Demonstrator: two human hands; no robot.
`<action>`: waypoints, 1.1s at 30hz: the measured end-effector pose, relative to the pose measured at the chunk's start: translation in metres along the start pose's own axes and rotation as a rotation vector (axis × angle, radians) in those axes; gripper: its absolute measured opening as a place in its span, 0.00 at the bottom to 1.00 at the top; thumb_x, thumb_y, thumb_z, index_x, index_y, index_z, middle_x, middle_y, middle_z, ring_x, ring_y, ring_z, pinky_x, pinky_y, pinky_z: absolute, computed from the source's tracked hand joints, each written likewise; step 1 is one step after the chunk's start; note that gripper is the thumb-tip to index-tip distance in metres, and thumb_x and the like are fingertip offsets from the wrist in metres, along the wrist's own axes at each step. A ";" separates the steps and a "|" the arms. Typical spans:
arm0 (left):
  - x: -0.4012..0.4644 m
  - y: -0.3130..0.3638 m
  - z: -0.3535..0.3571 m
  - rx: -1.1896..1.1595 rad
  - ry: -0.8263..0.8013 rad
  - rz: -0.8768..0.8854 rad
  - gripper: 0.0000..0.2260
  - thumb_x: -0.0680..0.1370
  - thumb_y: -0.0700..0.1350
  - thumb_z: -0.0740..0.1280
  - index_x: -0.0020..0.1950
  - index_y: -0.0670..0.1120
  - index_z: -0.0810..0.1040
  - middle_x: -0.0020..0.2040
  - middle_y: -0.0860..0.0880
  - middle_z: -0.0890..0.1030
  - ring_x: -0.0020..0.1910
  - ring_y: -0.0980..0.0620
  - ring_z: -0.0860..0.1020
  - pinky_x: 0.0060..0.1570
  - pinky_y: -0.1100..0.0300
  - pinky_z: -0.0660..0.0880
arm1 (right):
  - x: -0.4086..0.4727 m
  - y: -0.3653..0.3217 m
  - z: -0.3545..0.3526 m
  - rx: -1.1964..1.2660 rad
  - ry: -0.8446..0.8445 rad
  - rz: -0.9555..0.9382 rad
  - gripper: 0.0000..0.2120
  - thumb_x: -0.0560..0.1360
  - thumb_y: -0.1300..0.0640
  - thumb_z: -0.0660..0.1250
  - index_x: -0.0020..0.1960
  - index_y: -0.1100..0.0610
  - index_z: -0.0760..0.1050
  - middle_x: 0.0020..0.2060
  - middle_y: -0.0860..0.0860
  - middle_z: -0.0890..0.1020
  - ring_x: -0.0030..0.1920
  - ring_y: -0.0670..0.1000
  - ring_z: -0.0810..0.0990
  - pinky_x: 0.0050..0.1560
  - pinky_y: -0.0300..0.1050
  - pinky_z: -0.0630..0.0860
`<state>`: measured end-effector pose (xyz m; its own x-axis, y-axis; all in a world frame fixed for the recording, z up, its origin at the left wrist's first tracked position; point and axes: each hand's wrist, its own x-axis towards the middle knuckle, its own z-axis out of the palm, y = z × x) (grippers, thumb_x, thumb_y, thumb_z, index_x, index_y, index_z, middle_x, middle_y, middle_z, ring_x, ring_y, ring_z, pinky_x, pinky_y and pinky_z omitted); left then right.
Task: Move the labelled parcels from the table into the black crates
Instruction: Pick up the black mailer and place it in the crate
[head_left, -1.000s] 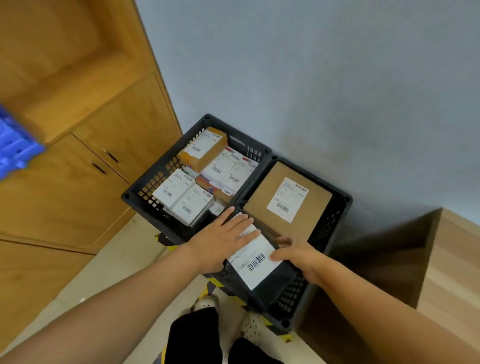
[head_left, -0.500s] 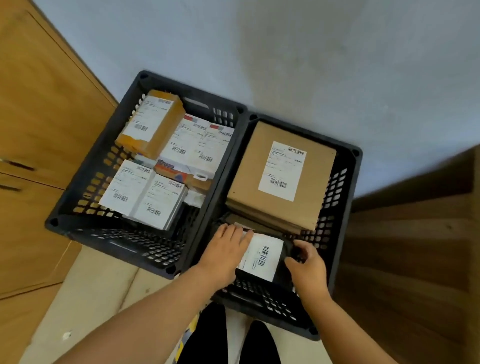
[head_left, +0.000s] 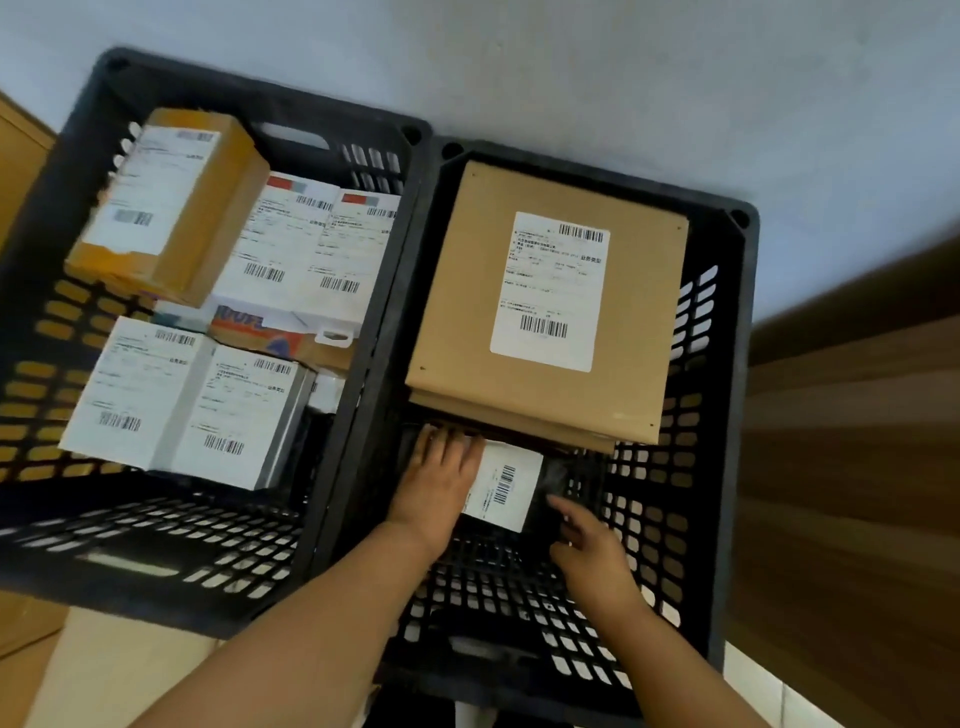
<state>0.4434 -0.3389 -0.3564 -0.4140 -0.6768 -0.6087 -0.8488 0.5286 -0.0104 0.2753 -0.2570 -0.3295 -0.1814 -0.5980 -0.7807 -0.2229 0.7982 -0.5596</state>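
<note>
Two black crates stand side by side on the floor. The left crate (head_left: 249, 98) holds several labelled parcels, among them an orange-brown box (head_left: 208, 208) and white ones (head_left: 171, 405). In the right crate (head_left: 730, 441) a large brown cardboard parcel (head_left: 467, 312) fills the far half. A small black parcel with a white barcode label (head_left: 501, 486) lies low in the near half, partly tucked under the brown one. My left hand (head_left: 441, 478) rests flat on its left side, fingers straight. My right hand (head_left: 587, 545) hovers at its right edge with relaxed fingers, holding nothing.
A grey-blue wall (head_left: 623, 78) rises right behind the crates. Wooden furniture (head_left: 857, 467) stands close on the right and a wooden cabinet (head_left: 21, 156) on the left. Pale floor (head_left: 104, 675) shows in front of the left crate.
The black parcel has gone from the crate's rim down to its bottom. My right hand has come off the parcel's edge. The view has dropped closer over the crates.
</note>
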 end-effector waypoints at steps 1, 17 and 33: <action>0.002 0.000 0.003 0.014 0.013 0.000 0.41 0.74 0.43 0.66 0.76 0.41 0.40 0.75 0.38 0.52 0.75 0.38 0.49 0.74 0.44 0.42 | 0.005 0.003 0.001 0.031 0.002 0.014 0.27 0.75 0.74 0.57 0.69 0.54 0.69 0.60 0.52 0.74 0.45 0.43 0.75 0.31 0.29 0.72; -0.019 0.017 0.008 -0.050 -0.098 -0.089 0.42 0.73 0.40 0.66 0.77 0.45 0.41 0.74 0.41 0.52 0.71 0.41 0.56 0.68 0.50 0.61 | 0.014 0.008 0.002 -0.126 -0.074 -0.022 0.30 0.76 0.73 0.56 0.74 0.52 0.62 0.77 0.48 0.53 0.65 0.46 0.71 0.49 0.38 0.77; -0.119 0.005 -0.116 -0.635 -0.148 -0.053 0.24 0.81 0.46 0.59 0.76 0.49 0.59 0.72 0.48 0.66 0.69 0.49 0.67 0.63 0.60 0.68 | -0.111 -0.093 -0.076 -0.381 0.045 -0.152 0.17 0.80 0.60 0.56 0.66 0.51 0.73 0.52 0.52 0.81 0.32 0.45 0.74 0.31 0.34 0.69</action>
<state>0.4501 -0.3149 -0.1917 -0.3552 -0.5917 -0.7237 -0.9146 0.0601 0.3999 0.2436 -0.2703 -0.1693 -0.1588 -0.7165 -0.6793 -0.5874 0.6216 -0.5183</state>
